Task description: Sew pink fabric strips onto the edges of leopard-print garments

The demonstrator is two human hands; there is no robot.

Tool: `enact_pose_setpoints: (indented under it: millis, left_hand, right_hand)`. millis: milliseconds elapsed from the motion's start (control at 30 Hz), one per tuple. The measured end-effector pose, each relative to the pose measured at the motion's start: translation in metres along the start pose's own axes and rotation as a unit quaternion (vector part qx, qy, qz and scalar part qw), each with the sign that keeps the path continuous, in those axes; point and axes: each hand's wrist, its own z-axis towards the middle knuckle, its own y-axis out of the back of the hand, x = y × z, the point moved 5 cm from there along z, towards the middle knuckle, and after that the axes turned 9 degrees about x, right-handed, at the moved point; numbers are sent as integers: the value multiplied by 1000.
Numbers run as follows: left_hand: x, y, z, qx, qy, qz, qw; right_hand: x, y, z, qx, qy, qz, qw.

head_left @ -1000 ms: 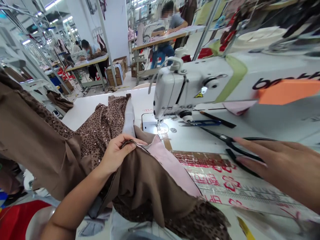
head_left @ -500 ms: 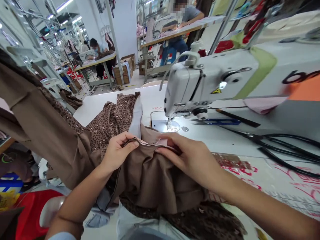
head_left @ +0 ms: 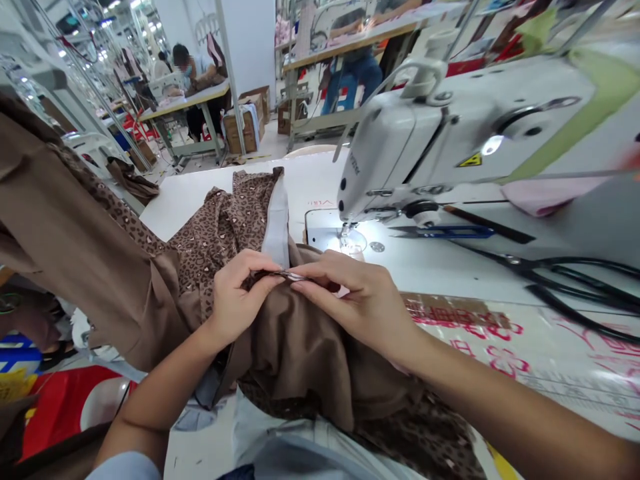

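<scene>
A brown garment (head_left: 295,347) with a leopard-print part (head_left: 220,230) lies bunched on the sewing table (head_left: 200,193) in front of me. My left hand (head_left: 240,297) pinches its folded edge from the left. My right hand (head_left: 357,300) pinches the same edge from the right, fingertips almost meeting the left ones. A pale grey lining strip (head_left: 277,223) runs up from between them. The white sewing machine (head_left: 450,140) stands just behind my right hand, its needle and presser foot (head_left: 350,237) a little beyond the fabric edge.
Black scissors (head_left: 565,280) lie on the table at right, blue thread snips (head_left: 445,232) under the machine arm. More brown fabric (head_left: 55,220) hangs at left. Other people sit at tables (head_left: 185,110) in the background. Red-printed paper (head_left: 500,340) covers the table's near right.
My right hand left the scissors at right, came across to the garment and now pinches its edge beside my left hand. The view has shifted closer to the machine.
</scene>
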Motion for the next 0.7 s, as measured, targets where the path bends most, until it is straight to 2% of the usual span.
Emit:
enact_pose_setpoints:
  millis: [133, 233, 333, 467, 600, 700]
  left_hand:
    - [-11, 3, -4, -46, -85, 138, 986]
    - [-18, 3, -3, -44, -115, 210, 970]
    - [-23, 2, -3, -33, -137, 247, 959]
    - [-30, -1, -8, -39, -196, 307, 930]
    - [-33, -2, -17, -52, -256, 346, 901]
    - [-32, -1, -20, -57, -265, 338, 901]
  right_hand:
    - [1, 0, 1, -1, 0, -3, 1000]
    - [1, 0, 1, 5, -8, 8, 1000]
    - [-6, -3, 1, 29, -65, 62, 996]
    - [-15, -10, -2, 77, -164, 183, 966]
    - [-15, -12, -3, 91, -175, 247, 949]
    - [-15, -11, -3, 90, -165, 256, 948]
